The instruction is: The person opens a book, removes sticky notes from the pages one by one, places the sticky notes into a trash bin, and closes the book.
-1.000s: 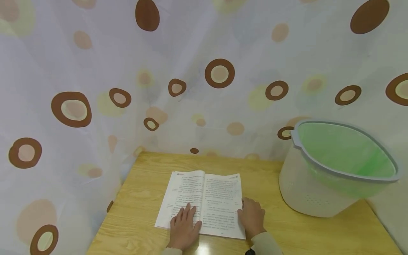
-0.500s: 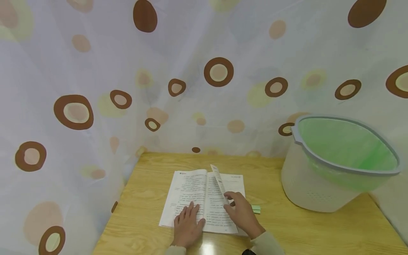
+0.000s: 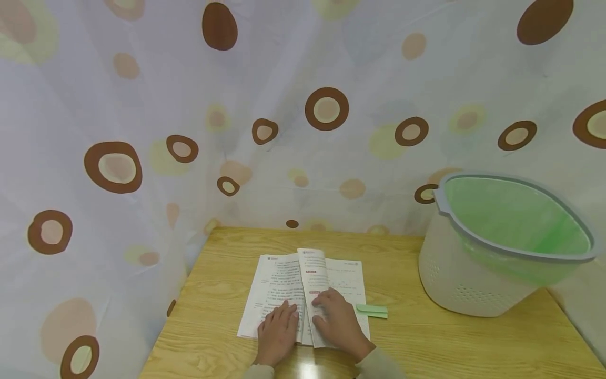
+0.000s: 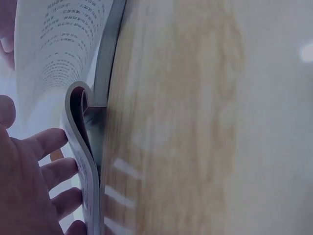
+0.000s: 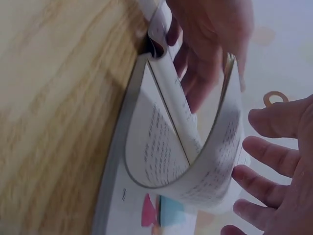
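A dotted curtain (image 3: 265, 68) hangs at left and behind the wooden table (image 3: 416, 342). The left hand (image 3: 278, 330) lies on the left page of the open book (image 3: 279, 273), gripping nothing, covering some text. A bent leaf (image 3: 311, 271) hides part of the right page; the right hand (image 3: 338, 321), fingers spread wide, touches it. A light-green strip (image 3: 372, 311) lies at the book's right edge; well apart stands a perforated plastic basket (image 3: 447, 273).

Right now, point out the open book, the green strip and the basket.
Open book (image 3: 279, 280), head view: left-hand page.
Green strip (image 3: 373, 311), head view: its middle.
Basket (image 3: 454, 276), head view: pale front wall.
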`<state>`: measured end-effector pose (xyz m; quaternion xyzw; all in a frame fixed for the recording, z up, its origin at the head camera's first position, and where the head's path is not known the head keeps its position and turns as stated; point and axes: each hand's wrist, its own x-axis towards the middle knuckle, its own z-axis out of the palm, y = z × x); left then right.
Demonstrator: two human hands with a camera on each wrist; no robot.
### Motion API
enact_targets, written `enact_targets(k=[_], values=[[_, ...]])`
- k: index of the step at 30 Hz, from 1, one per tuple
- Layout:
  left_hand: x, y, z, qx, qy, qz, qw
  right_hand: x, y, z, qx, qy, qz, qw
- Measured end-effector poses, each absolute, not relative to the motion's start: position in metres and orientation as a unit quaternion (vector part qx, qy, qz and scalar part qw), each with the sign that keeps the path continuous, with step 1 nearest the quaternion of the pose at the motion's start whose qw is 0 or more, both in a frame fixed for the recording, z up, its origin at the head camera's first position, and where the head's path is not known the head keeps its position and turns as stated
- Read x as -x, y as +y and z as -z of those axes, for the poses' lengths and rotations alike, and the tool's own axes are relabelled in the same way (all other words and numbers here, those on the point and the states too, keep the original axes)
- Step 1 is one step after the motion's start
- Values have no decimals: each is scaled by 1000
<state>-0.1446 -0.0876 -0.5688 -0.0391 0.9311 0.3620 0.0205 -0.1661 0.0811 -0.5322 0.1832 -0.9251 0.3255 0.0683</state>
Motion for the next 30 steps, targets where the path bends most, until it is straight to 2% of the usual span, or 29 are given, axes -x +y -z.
enact_targets(k=[3, 5, 14, 16, 22, 27, 30], values=[[144, -88, 567, 44, 928, -369, 30, 164, 76, 537, -205, -924, -312, 83], [145, -88, 566, 44, 927, -372, 32, 163, 73, 539, -215, -924, -307, 73], [146, -90, 568, 49, 931, -360, 15, 163, 62, 535, -233, -896, -378, -9], [146, -89, 570, 58, 930, -362, 1, 163, 62, 536, -226, -894, -387, -6], [149, -89, 577, 71, 917, -392, -33, 159, 67, 544, -153, -926, -340, 55], [149, -93, 575, 80, 904, -417, -51, 158, 70, 548, -133, -940, -312, 26], [149, -93, 571, 64, 913, -394, -85, 158, 70, 549, -142, -943, -301, 18]])
